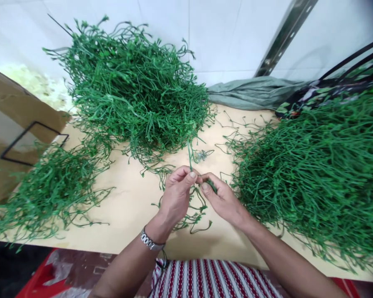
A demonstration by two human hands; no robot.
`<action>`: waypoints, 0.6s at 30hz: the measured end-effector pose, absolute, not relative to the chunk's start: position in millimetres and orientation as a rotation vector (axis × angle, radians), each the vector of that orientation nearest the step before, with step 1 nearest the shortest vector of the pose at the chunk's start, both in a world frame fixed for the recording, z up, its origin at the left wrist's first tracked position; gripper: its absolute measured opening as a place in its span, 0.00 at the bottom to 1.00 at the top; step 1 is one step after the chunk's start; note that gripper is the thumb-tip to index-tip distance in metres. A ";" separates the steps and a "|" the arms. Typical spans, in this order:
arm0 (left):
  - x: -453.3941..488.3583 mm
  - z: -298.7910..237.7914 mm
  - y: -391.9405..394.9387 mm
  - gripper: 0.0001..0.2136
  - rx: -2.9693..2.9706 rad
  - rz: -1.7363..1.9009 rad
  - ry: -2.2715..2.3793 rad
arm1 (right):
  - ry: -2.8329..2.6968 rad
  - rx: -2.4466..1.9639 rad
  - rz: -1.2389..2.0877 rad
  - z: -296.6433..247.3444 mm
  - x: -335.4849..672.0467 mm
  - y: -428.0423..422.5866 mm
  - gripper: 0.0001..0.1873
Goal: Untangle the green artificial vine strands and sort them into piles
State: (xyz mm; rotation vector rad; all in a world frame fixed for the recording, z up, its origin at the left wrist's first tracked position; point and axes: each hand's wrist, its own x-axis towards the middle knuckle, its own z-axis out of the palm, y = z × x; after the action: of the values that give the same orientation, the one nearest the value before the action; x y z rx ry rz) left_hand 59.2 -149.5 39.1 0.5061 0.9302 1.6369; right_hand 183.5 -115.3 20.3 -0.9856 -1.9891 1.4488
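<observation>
Near the middle of the table (pixel 127 207) my two hands meet at the fingertips. My left hand (pixel 178 192), with a metal watch on its wrist, pinches a thin green stem (pixel 190 155) that sticks up past the thumb. My right hand (pixel 220 196) is closed on more green stem, part of which shows between thumb and fingers; whether it is the same piece I cannot tell. Several loose stems (pixel 199 217) with small budded tips lie under and in front of the hands. Just beyond the fingers sits a small greyish clump (pixel 202 155), too small to name.
A tall heap of green stems (pixel 136 87) stands at the back, a lower heap (pixel 56 186) at left and a large pile (pixel 317 174) at right. Cardboard (pixel 18 111) and a black wire frame (pixel 17 142) border the left. Grey-green cloth (pixel 251 93) lies along the wall.
</observation>
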 end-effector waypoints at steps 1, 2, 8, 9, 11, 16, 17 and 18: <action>61.5 39.0 -149.1 0.07 0.497 1.644 0.940 | -1.970 -0.982 1.474 19.3 180.3 -116.4 0.13; 63.7 39.0 -148.9 0.07 0.490 1.651 0.948 | -1.938 -0.979 1.511 18.8 177.5 -117.2 0.14; 69.9 39.9 -148.3 0.06 0.432 1.685 0.905 | -1.645 -0.902 1.670 21.7 167.6 -121.3 0.16; 69.5 39.9 -148.2 0.06 0.415 1.691 0.896 | -1.652 -0.874 1.662 21.7 167.8 -121.4 0.16; 67.8 39.6 -147.9 0.06 0.400 1.698 0.870 | -1.707 -0.834 1.623 20.7 170.1 -120.2 0.17; 61.8 42.9 -145.3 0.08 0.372 1.672 0.812 | -1.931 -0.809 1.527 19.2 177.6 -113.8 0.12; 60.4 45.6 -144.2 0.09 0.347 1.669 0.795 | -2.007 -0.816 1.511 19.8 178.4 -113.7 0.12; 58.7 49.1 -142.8 0.09 0.319 1.664 0.777 | -2.111 -0.813 1.465 20.6 179.1 -114.1 0.12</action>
State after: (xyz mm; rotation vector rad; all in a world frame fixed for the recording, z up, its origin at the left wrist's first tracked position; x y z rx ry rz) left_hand 58.7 -142.8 49.1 0.3193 0.7770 1.6639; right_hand 179.1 -114.1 20.6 -0.8125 -2.1107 1.4653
